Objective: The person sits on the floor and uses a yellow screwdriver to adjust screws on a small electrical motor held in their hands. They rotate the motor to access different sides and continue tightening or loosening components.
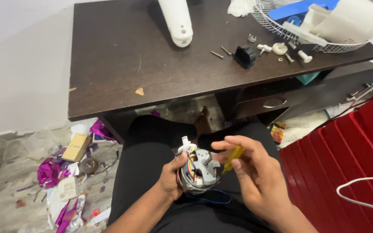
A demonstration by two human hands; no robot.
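Observation:
My left hand (171,177) grips a small grey fan motor (199,170) over my lap, its coloured wires and white shaft end showing on top. A blue wire (214,200) loops out below it. My right hand (253,174) pinches a yellow-handled screwdriver (234,156), whose tip points down at the motor's metal face. Both hands sit close together above my black trousers (152,151).
A dark brown table (121,64) stands ahead with a white fan stem (177,21), loose screws (221,52), a black knob (244,56) and a white wire fan guard (281,28) holding blue blades. A red ribbed plastic piece (350,155) lies at right. Foil scraps (50,172) litter the floor at left.

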